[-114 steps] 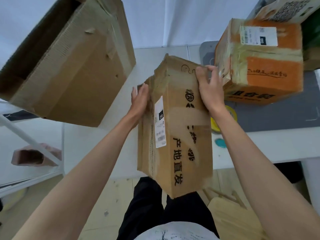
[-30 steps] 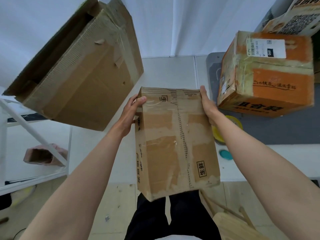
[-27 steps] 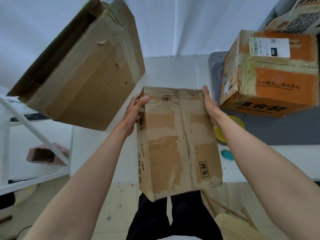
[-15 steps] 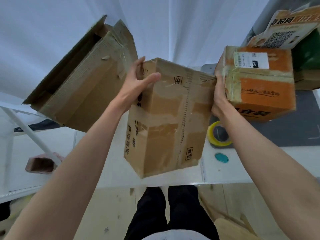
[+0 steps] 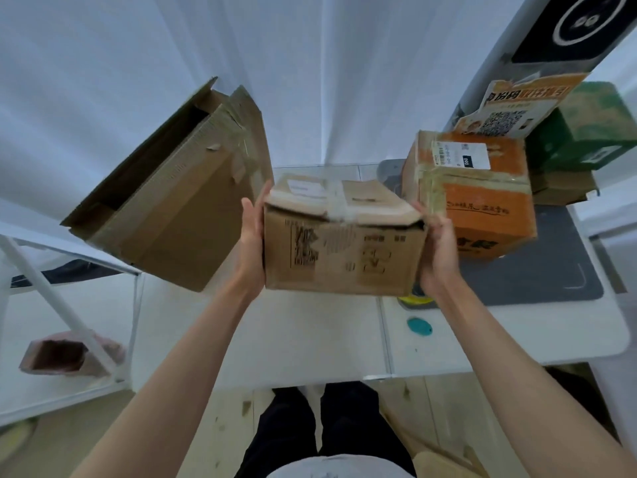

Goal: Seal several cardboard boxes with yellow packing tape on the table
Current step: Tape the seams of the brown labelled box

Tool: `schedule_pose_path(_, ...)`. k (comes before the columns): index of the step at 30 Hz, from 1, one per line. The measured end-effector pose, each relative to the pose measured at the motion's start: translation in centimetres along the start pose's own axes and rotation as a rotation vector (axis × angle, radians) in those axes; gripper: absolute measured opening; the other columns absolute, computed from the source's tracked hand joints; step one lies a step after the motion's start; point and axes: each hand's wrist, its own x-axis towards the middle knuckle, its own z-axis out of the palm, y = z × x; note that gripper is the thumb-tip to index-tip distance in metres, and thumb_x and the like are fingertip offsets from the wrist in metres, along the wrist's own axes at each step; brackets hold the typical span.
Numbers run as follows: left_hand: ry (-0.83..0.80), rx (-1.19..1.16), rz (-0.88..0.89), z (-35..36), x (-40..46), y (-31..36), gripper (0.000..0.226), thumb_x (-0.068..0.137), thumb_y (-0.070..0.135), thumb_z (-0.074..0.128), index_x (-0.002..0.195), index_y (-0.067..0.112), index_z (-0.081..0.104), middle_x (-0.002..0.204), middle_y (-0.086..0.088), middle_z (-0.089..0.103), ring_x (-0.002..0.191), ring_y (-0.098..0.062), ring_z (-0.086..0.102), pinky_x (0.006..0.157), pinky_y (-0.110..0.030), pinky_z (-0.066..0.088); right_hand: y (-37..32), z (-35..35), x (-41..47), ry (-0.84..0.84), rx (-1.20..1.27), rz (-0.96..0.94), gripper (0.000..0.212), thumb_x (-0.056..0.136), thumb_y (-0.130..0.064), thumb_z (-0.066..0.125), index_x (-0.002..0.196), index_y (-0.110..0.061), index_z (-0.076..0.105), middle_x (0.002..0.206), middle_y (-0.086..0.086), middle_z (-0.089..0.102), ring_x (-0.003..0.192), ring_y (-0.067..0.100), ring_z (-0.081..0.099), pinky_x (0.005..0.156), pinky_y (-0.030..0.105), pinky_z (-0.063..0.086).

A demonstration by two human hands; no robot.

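I hold a worn brown cardboard box (image 5: pixel 341 253) upright over the middle of the white table (image 5: pixel 303 332). My left hand (image 5: pixel 253 246) presses its left side and my right hand (image 5: pixel 436 250) presses its right side. Its top flaps lie folded down, with old tape and a white label on them. The yellow tape roll (image 5: pixel 413 299) lies on the table behind the box's lower right corner, mostly hidden. An orange box (image 5: pixel 482 201) with yellowish tape stands to the right.
A large open brown box (image 5: pixel 175 191) stands at the table's left. A grey mat (image 5: pixel 537 274) lies under the orange box, with a green box (image 5: pixel 582 132) and a printed carton (image 5: pixel 517 108) behind. A small teal object (image 5: pixel 418 326) lies near the front.
The box has been turned from lying flat with its taped face up to standing upright with the flaps on top, and it moved away from my body to over the table.
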Motion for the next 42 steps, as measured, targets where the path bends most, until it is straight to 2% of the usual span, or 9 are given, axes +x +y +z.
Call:
schedule_pose_path(5,-0.078,0.001,-0.296,-1.9,-3.1,-4.7,0.063,0.101,0.063,0.025,0.138,0.025,0.059,0.131,-0.011,0.068,0.120,-0.031,0.065,0.096,-0.044,0.052,3.3,-0.5,-2.6,-0.006,-0.083,0.352,0.045,0.101,-0.047,0.051,0.128,-0.017,0.069,0.119,0.012,0.073,0.111,0.031,0.069,0.095,0.043,0.055)
schedule_pose_path(8,-0.108,0.131,-0.399,-3.6,-3.0,-5.6,0.055,0.097,0.057,0.045,0.136,0.023,0.061,0.125,-0.010,0.071,0.113,-0.029,0.069,0.090,-0.041,0.053,5.5,-1.4,-3.0,-0.034,-0.144,0.433,0.038,0.102,-0.043,0.053,0.130,-0.020,0.066,0.120,0.009,0.074,0.110,0.028,0.071,0.090,0.043,0.058)
schedule_pose_path(13,-0.160,0.317,-0.372,-5.4,-1.0,-6.6,0.059,0.088,0.043,0.071,0.143,0.040,0.049,0.131,0.009,0.068,0.118,-0.017,0.067,0.100,-0.041,0.053,8.5,-1.8,-1.7,0.043,-0.192,0.371,0.044,0.098,-0.029,0.066,0.139,-0.018,0.055,0.118,0.007,0.074,0.105,0.025,0.073,0.082,0.043,0.062)
schedule_pose_path(17,-0.162,0.316,-0.332,-4.8,2.2,-5.8,0.065,0.083,0.036,0.078,0.141,0.040,0.049,0.127,0.009,0.070,0.113,-0.016,0.069,0.094,-0.037,0.057,7.1,-1.1,2.1,0.053,-0.326,0.299,0.046,0.099,-0.028,0.065,0.142,-0.019,0.054,0.124,0.005,0.071,0.109,0.023,0.070,0.088,0.042,0.061)
schedule_pose_path(25,-0.110,0.285,-0.296,-3.3,10.1,-5.6,0.062,0.087,0.030,0.079,0.141,0.037,0.051,0.123,0.010,0.072,0.112,-0.015,0.070,0.092,-0.035,0.057,3.4,1.8,11.0,0.142,-0.878,0.189,0.051,0.104,-0.028,0.045,0.152,-0.018,0.035,0.146,0.008,0.051,0.133,0.030,0.048,0.112,0.049,0.041)
schedule_pose_path(29,-0.103,0.294,-0.274,-2.9,12.5,-6.0,0.065,0.088,0.029,0.078,0.145,0.038,0.047,0.126,0.009,0.070,0.113,-0.014,0.069,0.090,-0.034,0.058,2.5,2.9,13.9,0.186,-1.002,0.193,0.054,0.101,-0.012,0.037,0.154,-0.007,0.026,0.150,0.016,0.044,0.135,0.035,0.045,0.112,0.049,0.040)
schedule_pose_path(33,-0.105,0.316,-0.223,-1.6,14.0,-7.1,0.071,0.090,0.026,0.077,0.149,0.037,0.039,0.133,0.010,0.065,0.117,-0.011,0.065,0.095,-0.032,0.056,1.8,2.9,15.5,0.240,-1.022,0.146,0.065,0.096,-0.001,0.042,0.157,-0.014,0.020,0.155,0.013,0.039,0.138,0.034,0.042,0.114,0.050,0.038)
schedule_pose_path(39,-0.110,0.476,-0.224,-1.3,14.8,-8.9,0.081,0.086,0.032,0.081,0.150,0.037,0.032,0.139,0.012,0.059,0.126,-0.011,0.058,0.109,-0.041,0.048,2.4,2.3,15.7,0.212,-1.125,0.155,0.081,0.094,0.004,0.051,0.162,-0.014,0.010,0.166,0.010,0.021,0.152,0.030,0.023,0.124,0.046,0.024)
schedule_pose_path(42,-0.052,0.677,-0.220,-0.9,14.6,-7.1,0.109,0.071,0.047,0.087,0.157,0.034,0.021,0.148,0.007,0.053,0.136,-0.020,0.050,0.113,-0.047,0.043,2.1,4.8,14.8,0.284,-1.106,0.017,0.082,0.094,0.005,0.050,0.162,-0.011,0.006,0.169,0.008,0.006,0.156,0.025,0.007,0.127,0.040,0.012)
